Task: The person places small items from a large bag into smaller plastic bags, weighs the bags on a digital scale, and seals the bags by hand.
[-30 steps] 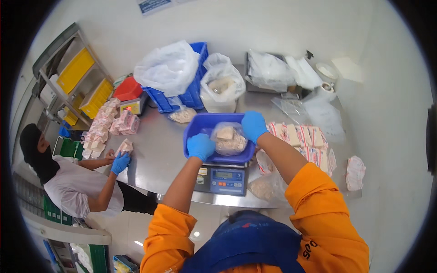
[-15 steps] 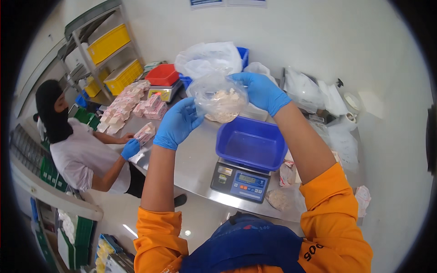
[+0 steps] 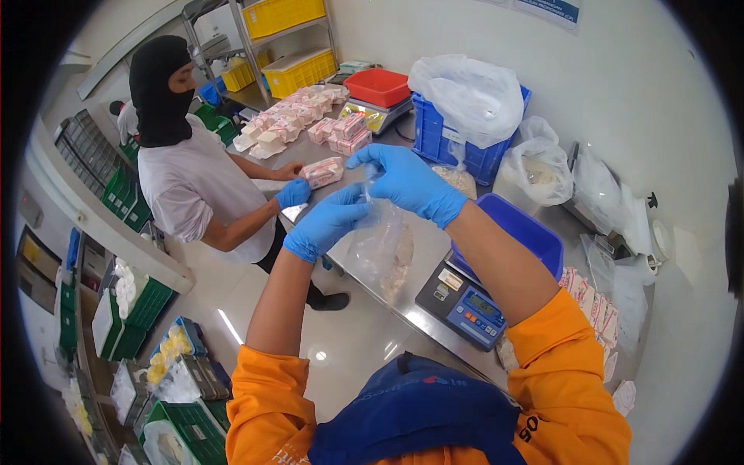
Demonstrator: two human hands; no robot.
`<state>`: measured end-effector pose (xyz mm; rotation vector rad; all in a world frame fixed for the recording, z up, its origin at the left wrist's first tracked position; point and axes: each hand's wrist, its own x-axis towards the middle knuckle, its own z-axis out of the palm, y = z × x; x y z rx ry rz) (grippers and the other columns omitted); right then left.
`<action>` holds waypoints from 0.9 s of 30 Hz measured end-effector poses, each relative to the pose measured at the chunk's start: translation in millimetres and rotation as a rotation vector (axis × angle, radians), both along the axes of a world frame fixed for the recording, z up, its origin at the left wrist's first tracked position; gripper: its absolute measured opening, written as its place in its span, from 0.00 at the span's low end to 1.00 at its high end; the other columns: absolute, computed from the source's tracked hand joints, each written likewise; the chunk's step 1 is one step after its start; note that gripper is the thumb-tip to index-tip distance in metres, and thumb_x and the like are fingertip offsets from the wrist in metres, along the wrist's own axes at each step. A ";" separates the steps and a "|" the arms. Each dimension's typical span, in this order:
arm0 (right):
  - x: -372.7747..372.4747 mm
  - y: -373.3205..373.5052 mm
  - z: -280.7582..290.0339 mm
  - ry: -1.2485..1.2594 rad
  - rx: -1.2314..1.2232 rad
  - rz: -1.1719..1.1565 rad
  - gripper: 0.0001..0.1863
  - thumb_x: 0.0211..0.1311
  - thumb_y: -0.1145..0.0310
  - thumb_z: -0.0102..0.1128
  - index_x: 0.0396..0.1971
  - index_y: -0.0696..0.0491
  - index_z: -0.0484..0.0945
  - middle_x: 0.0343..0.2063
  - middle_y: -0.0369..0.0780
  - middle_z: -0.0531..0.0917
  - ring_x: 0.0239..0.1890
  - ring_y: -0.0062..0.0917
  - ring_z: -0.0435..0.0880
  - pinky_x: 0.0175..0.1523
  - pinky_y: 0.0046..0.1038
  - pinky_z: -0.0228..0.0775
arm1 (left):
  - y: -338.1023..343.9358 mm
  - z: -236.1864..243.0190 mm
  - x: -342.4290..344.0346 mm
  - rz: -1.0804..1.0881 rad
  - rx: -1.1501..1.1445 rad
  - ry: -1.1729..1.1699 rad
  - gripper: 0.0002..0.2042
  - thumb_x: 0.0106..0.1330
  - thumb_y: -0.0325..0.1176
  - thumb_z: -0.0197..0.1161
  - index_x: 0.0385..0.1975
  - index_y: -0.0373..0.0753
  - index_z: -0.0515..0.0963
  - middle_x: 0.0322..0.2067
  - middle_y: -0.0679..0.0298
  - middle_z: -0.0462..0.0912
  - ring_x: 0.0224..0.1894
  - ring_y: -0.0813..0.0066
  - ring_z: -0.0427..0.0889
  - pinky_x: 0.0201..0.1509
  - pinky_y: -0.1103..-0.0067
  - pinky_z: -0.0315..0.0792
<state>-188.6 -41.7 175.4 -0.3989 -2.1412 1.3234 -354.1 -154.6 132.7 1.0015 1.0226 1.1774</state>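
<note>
A clear plastic bag with pale flaky pieces at its bottom hangs upright in front of me, over the table's front edge. My left hand, in a blue glove, is closed on the gathered upper part of the bag. Just above it, my right hand, also gloved, pinches the bag's neck with bent fingers. Right of the bag stands a digital scale with a blue plastic tray on it. My right forearm hides part of both.
To the left, a co-worker handles a pink-and-white packet. More packets cover the table's far left. Behind are a red tray on another scale, a blue crate with a white bag, and a filled bag.
My view has turned left. The bag, earlier held up and tilted between my hands, now hangs down with its neck gathered. My hands have come closer together.
</note>
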 end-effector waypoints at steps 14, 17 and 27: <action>17.4 18.7 -88.0 -0.408 0.479 -0.421 0.08 0.50 0.73 0.58 0.31 0.52 0.82 0.30 0.49 0.84 0.35 0.46 0.84 0.42 0.44 0.75 | 9.8 -102.8 -60.1 0.903 0.057 1.300 0.09 0.61 0.30 0.65 0.39 0.38 0.78 0.26 0.63 0.80 0.29 0.73 0.81 0.35 0.75 0.77; 17.7 -9.9 -72.1 -0.474 0.442 -0.514 0.07 0.51 0.71 0.60 0.31 0.50 0.83 0.35 0.47 0.85 0.40 0.43 0.84 0.46 0.41 0.74 | 28.7 -118.2 -84.0 0.640 -0.292 -0.293 0.07 0.63 0.28 0.64 0.39 0.40 0.78 0.27 0.66 0.80 0.28 0.76 0.80 0.34 0.78 0.76; 17.5 -6.3 -69.9 -0.369 0.980 -0.512 0.09 0.54 0.59 0.66 0.30 0.48 0.82 0.29 0.40 0.81 0.39 0.39 0.82 0.43 0.39 0.73 | 17.7 14.8 7.0 0.175 0.417 0.150 0.16 0.69 0.34 0.61 0.54 0.38 0.76 0.37 0.69 0.81 0.33 0.79 0.81 0.42 0.82 0.75</action>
